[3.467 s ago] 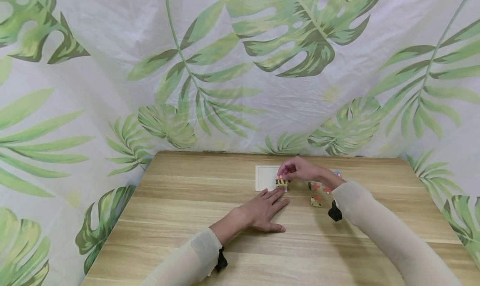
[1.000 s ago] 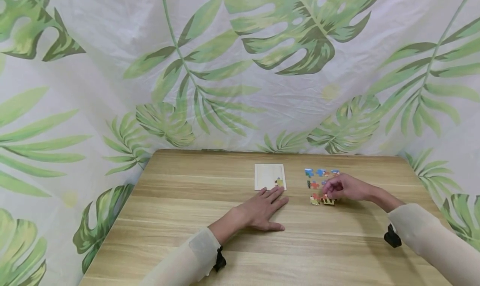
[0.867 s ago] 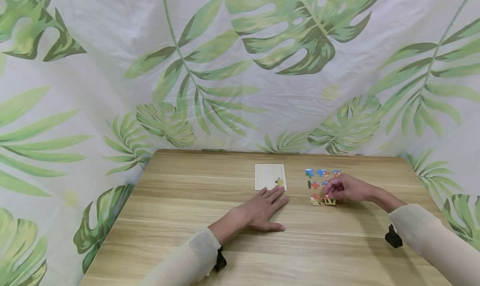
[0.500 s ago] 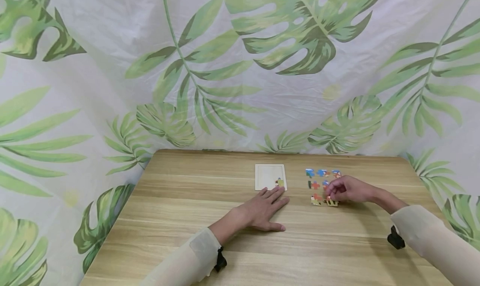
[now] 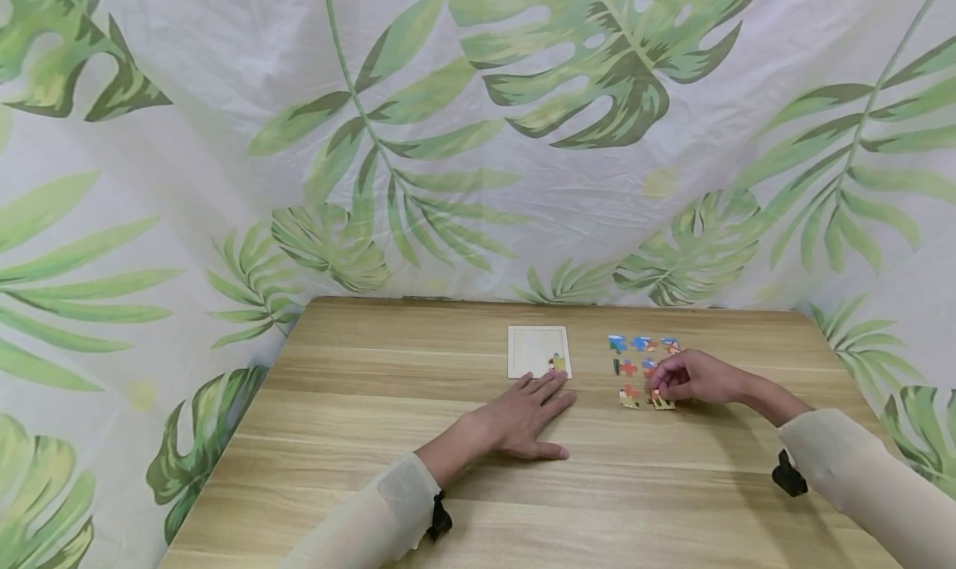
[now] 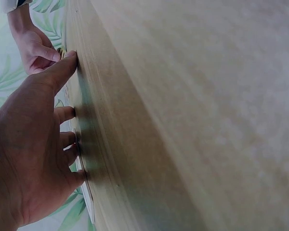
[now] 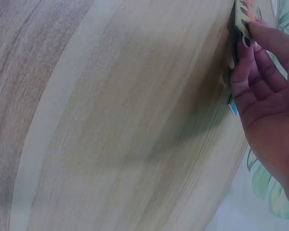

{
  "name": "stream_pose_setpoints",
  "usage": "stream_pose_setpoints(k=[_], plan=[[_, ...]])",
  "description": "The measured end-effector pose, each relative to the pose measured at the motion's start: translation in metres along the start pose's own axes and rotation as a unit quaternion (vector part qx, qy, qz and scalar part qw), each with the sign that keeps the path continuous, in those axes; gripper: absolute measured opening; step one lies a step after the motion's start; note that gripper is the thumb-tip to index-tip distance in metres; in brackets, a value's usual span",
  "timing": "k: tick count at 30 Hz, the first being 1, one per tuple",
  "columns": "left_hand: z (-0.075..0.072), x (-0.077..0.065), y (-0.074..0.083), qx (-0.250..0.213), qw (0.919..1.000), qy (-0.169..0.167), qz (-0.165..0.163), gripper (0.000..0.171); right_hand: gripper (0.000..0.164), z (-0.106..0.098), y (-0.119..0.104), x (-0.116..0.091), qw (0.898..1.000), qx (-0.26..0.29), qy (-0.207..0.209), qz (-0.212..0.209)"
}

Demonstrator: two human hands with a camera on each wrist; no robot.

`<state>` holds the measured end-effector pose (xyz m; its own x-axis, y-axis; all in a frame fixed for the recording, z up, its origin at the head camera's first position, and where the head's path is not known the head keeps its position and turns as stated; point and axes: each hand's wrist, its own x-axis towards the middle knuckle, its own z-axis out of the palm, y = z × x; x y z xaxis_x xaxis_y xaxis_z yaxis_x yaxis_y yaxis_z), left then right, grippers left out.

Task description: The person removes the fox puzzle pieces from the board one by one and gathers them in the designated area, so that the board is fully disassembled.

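Observation:
My right hand [image 5: 690, 376] pinches a puzzle piece [image 5: 662, 402] between thumb and fingers, at the lower right of a group of loose pieces. In the right wrist view this puzzle piece [image 7: 242, 21] is yellow with dark marks and is tilted off the table. My left hand [image 5: 525, 420] lies spread on the table, its fingertips at the near edge of a pale, shallow puzzle tray [image 5: 530, 345]. A small, mostly yellow puzzle piece [image 5: 558, 362] sits in the tray's near right corner, close to those fingertips. In the left wrist view the left hand [image 6: 33, 144] has straight, separated fingers.
Several loose puzzle pieces [image 5: 629, 368] lie in rough rows right of the tray, blue ones at the back, orange and yellow ones nearer. My right hand covers part of the group. A leaf-print cloth [image 5: 448, 179] hangs behind the wooden table [image 5: 388, 370].
My right hand has gone from the tray to the loose pieces at the right, then shifted slightly right with the pinched piece. The left hand stays in place.

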<state>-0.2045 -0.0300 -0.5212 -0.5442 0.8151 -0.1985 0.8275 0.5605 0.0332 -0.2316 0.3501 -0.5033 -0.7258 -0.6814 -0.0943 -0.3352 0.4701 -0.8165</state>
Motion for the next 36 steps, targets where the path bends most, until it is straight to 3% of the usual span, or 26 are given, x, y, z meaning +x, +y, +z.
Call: stream_pose_setpoints(k=[25,36], plan=[[-0.001,-0.001,0.001,-0.003,1.0,-0.001,0.001,0.092,0.007,0.003,-0.01,0.001,0.996,-0.083,0.038,0.014],[0.001,0.0,0.001,-0.004,1.0,-0.001,-0.002,0.091,0.007,0.006,-0.024,0.029,0.995,-0.091,0.045,0.003]])
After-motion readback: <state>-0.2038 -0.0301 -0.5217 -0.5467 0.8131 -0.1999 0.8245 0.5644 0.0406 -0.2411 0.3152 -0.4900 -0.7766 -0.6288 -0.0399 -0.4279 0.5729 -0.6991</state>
